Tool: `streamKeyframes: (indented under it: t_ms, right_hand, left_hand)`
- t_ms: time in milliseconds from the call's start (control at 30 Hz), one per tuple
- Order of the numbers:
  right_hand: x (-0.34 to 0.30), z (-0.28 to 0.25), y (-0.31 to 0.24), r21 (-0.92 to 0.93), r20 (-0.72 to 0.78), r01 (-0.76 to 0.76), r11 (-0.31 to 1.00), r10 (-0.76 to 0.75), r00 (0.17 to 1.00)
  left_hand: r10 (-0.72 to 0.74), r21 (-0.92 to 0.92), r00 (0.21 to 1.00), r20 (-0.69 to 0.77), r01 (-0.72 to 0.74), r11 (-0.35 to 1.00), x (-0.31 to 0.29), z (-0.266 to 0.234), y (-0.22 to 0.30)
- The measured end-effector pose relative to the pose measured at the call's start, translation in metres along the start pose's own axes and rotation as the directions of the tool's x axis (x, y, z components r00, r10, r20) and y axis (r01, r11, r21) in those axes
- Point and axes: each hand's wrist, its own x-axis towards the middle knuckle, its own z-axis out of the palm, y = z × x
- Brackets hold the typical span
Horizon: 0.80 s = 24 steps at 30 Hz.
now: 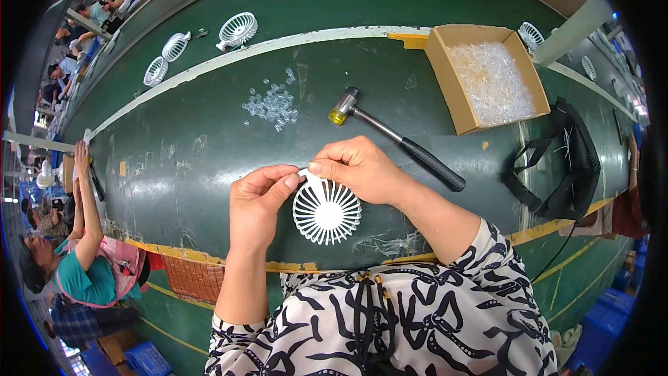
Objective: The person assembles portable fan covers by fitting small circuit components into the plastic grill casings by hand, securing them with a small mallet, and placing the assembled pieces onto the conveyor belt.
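Observation:
A round white plastic fan guard (328, 216), ribbed like a cage with a solid disc in its middle, is held close to the table's near edge. At its short neck, my left hand (254, 205) pinches the left side with thumb and fingertips. My right hand (363, 167) has its thumb and curled fingers closed on the same neck from the right. Whether a small piece sits between the fingertips is hidden. Beyond my hands lie a loose pile of small clear plastic pieces (273, 106) and a mallet (376, 123) with a yellow face and black grip.
An open cardboard box (445, 87) of clear pieces stands at the far right, with a black bag (574, 160) nearer. Past a pale rail, several white guards (238, 29) lie on a green surface (348, 0). A person in teal (87, 275) works at the left.

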Motion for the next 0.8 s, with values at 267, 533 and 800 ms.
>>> streamKeyframes:
  t_ms: [267, 533, 800]
  right_hand:
    - [-0.003, 0.0, 0.0, -0.335, -0.033, 0.075, 0.939, -0.091, 0.995]
    - [-0.002, 0.001, -0.004, -0.332, -0.073, 0.094, 0.938, -0.125, 0.989]
    - [0.001, 0.006, -0.003, -0.406, -0.087, 0.108, 0.907, -0.156, 0.984]
  left_hand:
    - [0.038, 0.212, 0.997, -0.063, -0.024, 0.977, -0.001, 0.014, -0.007]
    - [-0.139, 0.038, 0.99, -0.037, 0.14, 0.989, 0.007, 0.008, -0.018]
    - [-0.19, -0.058, 0.979, -0.069, 0.186, 0.981, 0.011, -0.002, -0.02]
